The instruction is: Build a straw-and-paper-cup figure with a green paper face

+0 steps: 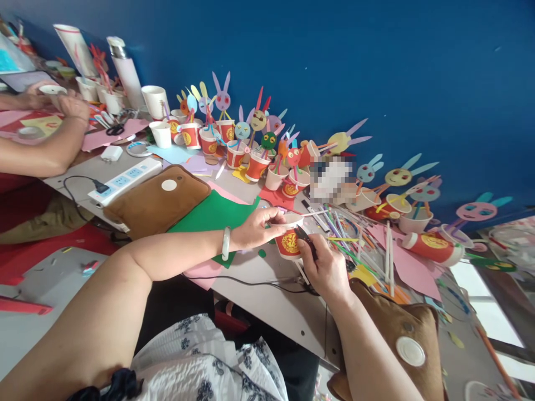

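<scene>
grey table point(288, 318), white power strip point(130, 181), brown cushion point(156, 201), green sheet point(223, 210)

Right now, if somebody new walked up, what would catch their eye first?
Probably the colorful rabbit-eared figures in paper cups along the blue wall. Next, near the middle, the red cup in the left hand, a dark tool in the right hand beside it. The green sheet beside the brown cushion on the left stands out too.
</scene>
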`<state>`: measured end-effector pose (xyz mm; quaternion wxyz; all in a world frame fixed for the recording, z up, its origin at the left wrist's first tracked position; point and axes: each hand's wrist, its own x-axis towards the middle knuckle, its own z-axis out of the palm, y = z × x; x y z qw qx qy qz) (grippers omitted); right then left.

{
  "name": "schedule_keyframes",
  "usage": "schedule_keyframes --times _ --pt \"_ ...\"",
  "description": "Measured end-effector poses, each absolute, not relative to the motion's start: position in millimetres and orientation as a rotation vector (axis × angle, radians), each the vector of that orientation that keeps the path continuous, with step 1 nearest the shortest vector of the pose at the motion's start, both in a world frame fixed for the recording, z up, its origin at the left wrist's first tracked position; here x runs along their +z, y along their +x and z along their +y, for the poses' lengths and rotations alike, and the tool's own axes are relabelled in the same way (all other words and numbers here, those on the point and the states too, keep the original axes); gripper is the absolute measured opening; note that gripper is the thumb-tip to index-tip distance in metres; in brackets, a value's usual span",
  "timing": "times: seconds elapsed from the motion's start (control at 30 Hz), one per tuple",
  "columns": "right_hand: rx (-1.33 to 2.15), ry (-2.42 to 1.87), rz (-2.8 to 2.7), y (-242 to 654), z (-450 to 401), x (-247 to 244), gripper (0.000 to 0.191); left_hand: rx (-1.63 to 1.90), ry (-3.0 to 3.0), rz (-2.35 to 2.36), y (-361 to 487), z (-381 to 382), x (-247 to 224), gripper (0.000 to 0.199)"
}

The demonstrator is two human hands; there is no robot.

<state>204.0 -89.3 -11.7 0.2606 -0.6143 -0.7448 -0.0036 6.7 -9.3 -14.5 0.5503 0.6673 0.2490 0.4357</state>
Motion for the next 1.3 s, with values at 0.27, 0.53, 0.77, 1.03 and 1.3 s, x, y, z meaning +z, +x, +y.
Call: schedule_keyframes --times 0.27,0.53,0.77,1.03,1.3 --pt "-0.173 -1.617 -2.094 204.8 -91.1 -11.6 0.037 0.968 1.528 0.541 4.9 -6.3 -12.3 0.020" --pt "-0.338 -1.523 -2.160 206.7 -89.7 -13.2 0.037 0.910 1.550 0.544 2.5 -3.9 -8.0 0.022" --pt "-0.330 -1.518 -2.184 208.2 -90.1 -13.0 0.035 0.855 1.559 0.532 0.2 -1.2 -5.1 0.022" --pt "-0.248 -1.513 -2.199 207.9 -89.5 -12.5 0.036 0.798 1.563 0.503 -2.7 6.4 -4.0 0.019" --pt "-0.316 -1.473 -2.212 209.1 -88.6 -15.6 0.035 0.720 1.547 0.514 -5.3 10.0 -1.3 0.019"
